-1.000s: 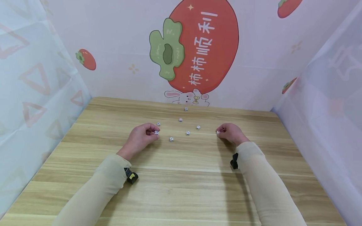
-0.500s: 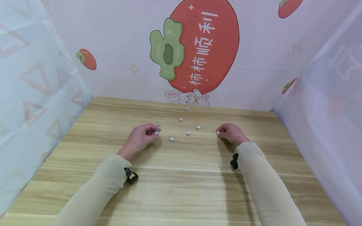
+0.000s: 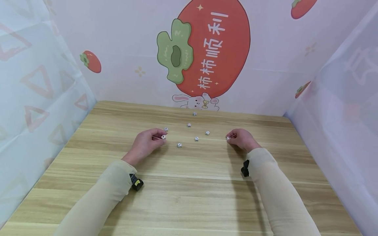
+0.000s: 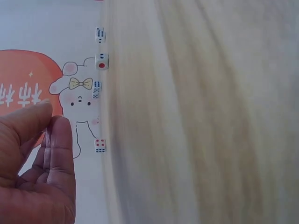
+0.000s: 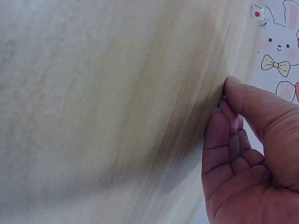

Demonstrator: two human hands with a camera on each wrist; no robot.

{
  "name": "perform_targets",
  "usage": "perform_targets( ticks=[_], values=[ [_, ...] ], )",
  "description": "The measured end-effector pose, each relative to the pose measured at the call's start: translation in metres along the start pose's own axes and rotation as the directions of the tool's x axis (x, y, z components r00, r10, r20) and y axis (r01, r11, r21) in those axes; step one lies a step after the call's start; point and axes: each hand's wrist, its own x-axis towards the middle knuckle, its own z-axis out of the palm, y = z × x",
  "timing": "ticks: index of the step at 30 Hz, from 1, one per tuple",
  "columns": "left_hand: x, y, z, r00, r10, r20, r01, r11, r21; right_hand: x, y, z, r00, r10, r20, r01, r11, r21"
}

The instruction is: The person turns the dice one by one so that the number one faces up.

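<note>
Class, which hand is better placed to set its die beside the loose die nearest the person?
Probably the left hand: its pinched die is closer to that loose die than the right hand is.

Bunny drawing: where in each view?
Head: bunny drawing near centre, ears left, above the wooden tabletop.
Left wrist: bunny drawing left of centre, ears down, dice along its right.
Right wrist: bunny drawing upper right, ears up.
Shared landmark: wooden tabletop, right in left wrist, left in right wrist.

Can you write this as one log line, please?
left hand: pinches one die | right hand: pinches another die | table: six more dice
</note>
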Motion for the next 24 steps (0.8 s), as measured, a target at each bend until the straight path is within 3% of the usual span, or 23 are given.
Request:
perform_targets(
  ticks=[7, 24],
  values=[
    [0.004, -0.005, -0.007, 0.999, -0.028, -0.021, 0.028, 0.999, 0.029, 0.000, 0.000, 0.000, 1.000, 0.011, 0.003, -0.011, 1.000, 0.006],
    [0.024, -0.013, -0.012, 0.999, -0.018, 0.036, 0.010, 0.977, 0.214, 0.000, 0.001, 0.001, 1.000, -0.008, -0.008, 0.008, 1.000, 0.007]
  ],
)
